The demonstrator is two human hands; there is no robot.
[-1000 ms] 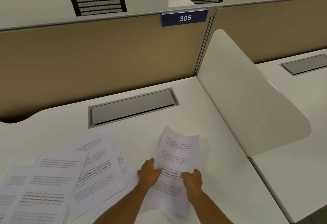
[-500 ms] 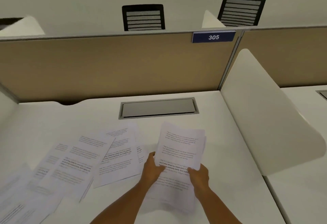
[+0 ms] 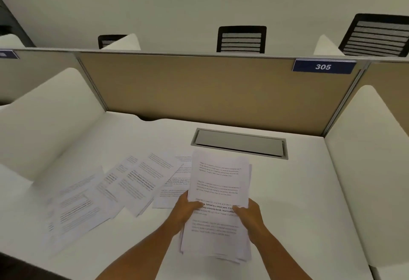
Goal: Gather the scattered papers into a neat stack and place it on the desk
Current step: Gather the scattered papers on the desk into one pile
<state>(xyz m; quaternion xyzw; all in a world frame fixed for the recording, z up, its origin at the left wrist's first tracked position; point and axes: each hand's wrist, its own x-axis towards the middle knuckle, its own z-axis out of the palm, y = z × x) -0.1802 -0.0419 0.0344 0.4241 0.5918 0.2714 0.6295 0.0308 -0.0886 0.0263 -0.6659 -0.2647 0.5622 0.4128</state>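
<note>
Nearest, both hands grip one bundle of papers (image 3: 218,200) from either side: the left hand (image 3: 188,212) pinches its left edge, thumb on the printed face, and the right hand (image 3: 249,215) clasps the right edge the same way. The bundle is tilted up toward the camera, its lower end close to or resting on the white tabletop (image 3: 298,202); I cannot tell which. Its sheets are not quite flush, with edges showing along the right side and bottom.

Just left of the bundle, loose sheets (image 3: 141,182) lie flat and overlapping in a fan, spreading out toward the near left part of the tabletop. One of them reaches behind the held bundle.

Beyond the papers, a grey cable hatch (image 3: 240,143) is set into the tabletop. White side dividers (image 3: 51,120) rise to left and right. Behind the hatch stands a tan partition (image 3: 210,89) carrying a blue plate (image 3: 323,66) marked 305. Past it, black mesh chair backs (image 3: 241,39) show against a pale wall.
</note>
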